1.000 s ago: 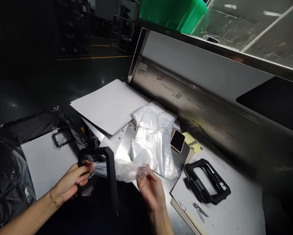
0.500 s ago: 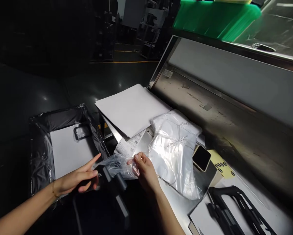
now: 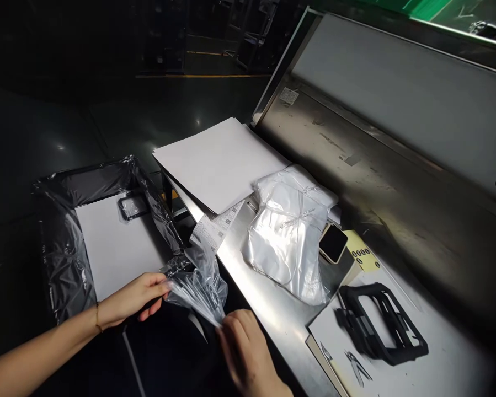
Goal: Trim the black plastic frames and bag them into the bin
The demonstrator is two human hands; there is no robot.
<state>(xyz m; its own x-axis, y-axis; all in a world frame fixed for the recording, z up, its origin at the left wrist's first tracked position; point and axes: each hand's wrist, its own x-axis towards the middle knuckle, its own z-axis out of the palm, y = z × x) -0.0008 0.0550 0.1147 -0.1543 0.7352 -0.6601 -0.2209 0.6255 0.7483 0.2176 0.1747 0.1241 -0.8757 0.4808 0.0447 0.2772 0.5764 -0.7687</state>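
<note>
A clear plastic bag (image 3: 202, 284) is stretched and bunched between my two hands in front of my body. My left hand (image 3: 142, 298) is closed, its thumb and forefinger pinching the bag's left edge. On the other side, my right hand (image 3: 248, 347) closes round the gathered right end, its fingers slightly blurred. To the left stands a bin lined with black plastic (image 3: 61, 253), holding a white sheet (image 3: 115, 242) and a small black frame (image 3: 132, 207) in clear plastic. A tied stack of clear plastic bags (image 3: 287, 242) lies on the metal table to the right.
White sheets (image 3: 218, 165) overhang the metal table (image 3: 248, 298) at its far left, above a printed paper (image 3: 217, 229). A smartwatch-like device (image 3: 333, 242), a yellow card (image 3: 366, 255), black frame parts (image 3: 380, 325) and small nippers (image 3: 358, 368) lie along the right. A metal panel rises behind.
My left fingers, stretched out before, now pinch the bag. My right hand has moved down and nearer my body, pulling the bag's end. The view has tilted downward.
</note>
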